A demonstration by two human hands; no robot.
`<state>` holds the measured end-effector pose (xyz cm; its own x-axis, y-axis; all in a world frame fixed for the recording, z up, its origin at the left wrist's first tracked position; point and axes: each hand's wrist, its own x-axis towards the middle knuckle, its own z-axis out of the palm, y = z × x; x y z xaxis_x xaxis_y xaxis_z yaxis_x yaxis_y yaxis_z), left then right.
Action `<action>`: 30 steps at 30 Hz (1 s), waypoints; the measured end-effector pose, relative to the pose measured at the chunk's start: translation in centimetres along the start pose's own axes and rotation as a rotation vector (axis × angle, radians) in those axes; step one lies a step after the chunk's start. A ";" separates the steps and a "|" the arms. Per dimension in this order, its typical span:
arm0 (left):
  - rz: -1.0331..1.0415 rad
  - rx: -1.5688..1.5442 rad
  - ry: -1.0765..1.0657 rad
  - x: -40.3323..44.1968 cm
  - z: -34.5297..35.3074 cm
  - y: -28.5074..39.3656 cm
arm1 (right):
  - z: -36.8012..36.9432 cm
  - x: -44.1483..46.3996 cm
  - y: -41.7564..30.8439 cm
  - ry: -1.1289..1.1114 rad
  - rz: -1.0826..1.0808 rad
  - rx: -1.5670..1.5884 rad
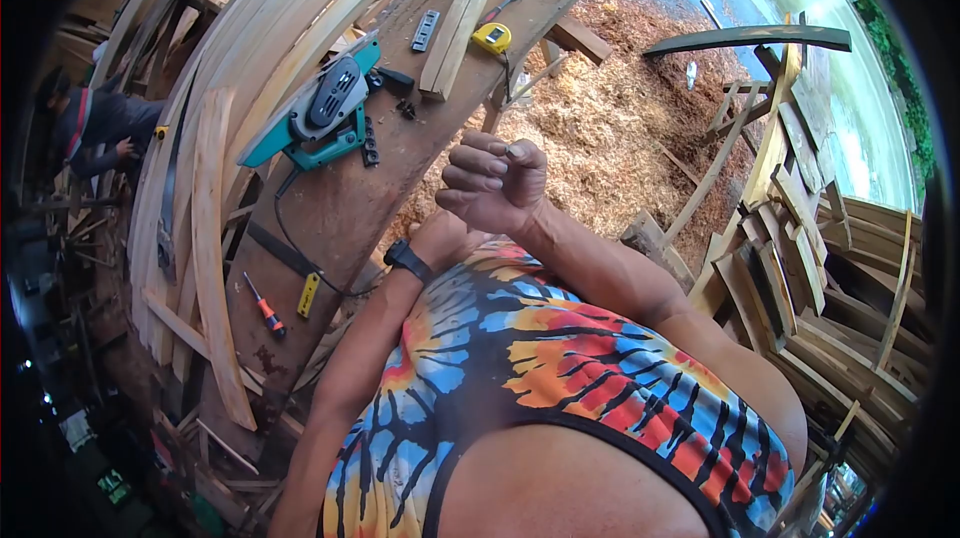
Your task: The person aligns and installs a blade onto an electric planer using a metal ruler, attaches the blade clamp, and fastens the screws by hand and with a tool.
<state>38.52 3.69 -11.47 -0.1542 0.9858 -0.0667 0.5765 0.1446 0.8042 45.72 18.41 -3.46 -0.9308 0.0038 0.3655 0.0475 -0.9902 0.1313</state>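
My tie-dyed tank top (pixel 600 358) fills the space nearest the camera, above which my right hand (pixel 492 178) is curled into a loose fist, thumb folded against the fingers. My left hand (pixel 442 237), a black watch (pixel 406 259) at its wrist, sits just below and partly behind it; I can't tell what those fingers are doing. Beyond both, the teal power planer (pixel 325 108) lies on the workbench (pixel 395 138), its long axis slanting from lower left to upper right, roughly along the bench, with its tapered end at lower left. The label on the yellow tape measure (pixel 492 37) is too small to read, as are the dark marks on the yellow tag (pixel 308 295). Near that tag lies a screwdriver (pixel 264 308), its tip to the upper left. A wooden batten (pixel 467 18) rests beside the tape measure, and shavings (pixel 600 128) cover the ground.
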 end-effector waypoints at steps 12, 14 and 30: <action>-0.364 -0.238 0.550 -3.8 -12.4 11.1 | 0.4 0.4 0.7 0.488 0.007 -0.192; -0.253 -0.560 0.729 -3.7 -11.9 9.9 | 0.7 0.6 1.1 0.450 0.057 -0.221; -0.252 -0.676 0.648 -5.9 -12.3 8.2 | 0.0 0.9 2.3 0.480 0.303 -0.248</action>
<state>34.26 -2.00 2.80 -0.7392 0.6648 -0.1080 -0.0857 0.0663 0.9941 44.95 16.17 -2.85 -0.9509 -0.2891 -0.1103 0.3036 -0.9405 -0.1524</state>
